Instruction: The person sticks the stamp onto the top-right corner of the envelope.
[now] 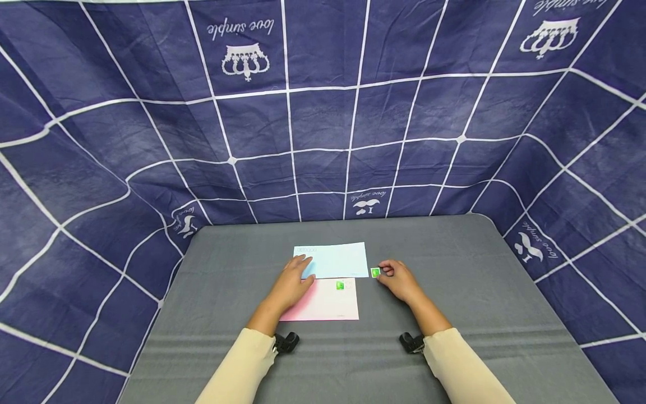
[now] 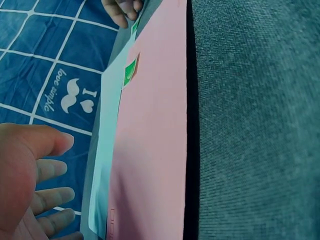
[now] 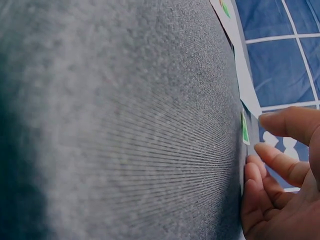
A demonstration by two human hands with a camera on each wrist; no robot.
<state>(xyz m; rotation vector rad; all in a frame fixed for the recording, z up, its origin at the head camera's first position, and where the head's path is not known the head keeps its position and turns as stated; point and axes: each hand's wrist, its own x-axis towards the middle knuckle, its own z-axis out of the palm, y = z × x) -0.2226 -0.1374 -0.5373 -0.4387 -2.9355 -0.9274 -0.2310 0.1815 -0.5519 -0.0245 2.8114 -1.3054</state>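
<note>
A light blue envelope (image 1: 335,261) lies on the grey table, just beyond a pink envelope (image 1: 328,303). The pink one bears a green stamp (image 1: 340,285) near its upper right corner. My left hand (image 1: 294,285) is at the left ends of both envelopes, fingers spread; in the left wrist view its thumb and fingers hold nothing. A loose green stamp (image 1: 375,272) with a white border is right of the blue envelope. Beside it is my right hand (image 1: 401,282). The right wrist view shows its thumb and index finger apart, with the stamp (image 3: 245,128) beyond them; contact is unclear.
Grey cloth covers the table (image 1: 434,247). A blue curtain (image 1: 323,118) with white grid lines hangs behind and along both sides. Black camera mounts (image 1: 286,342) sit at both wrists, by the cream sleeves (image 1: 242,365).
</note>
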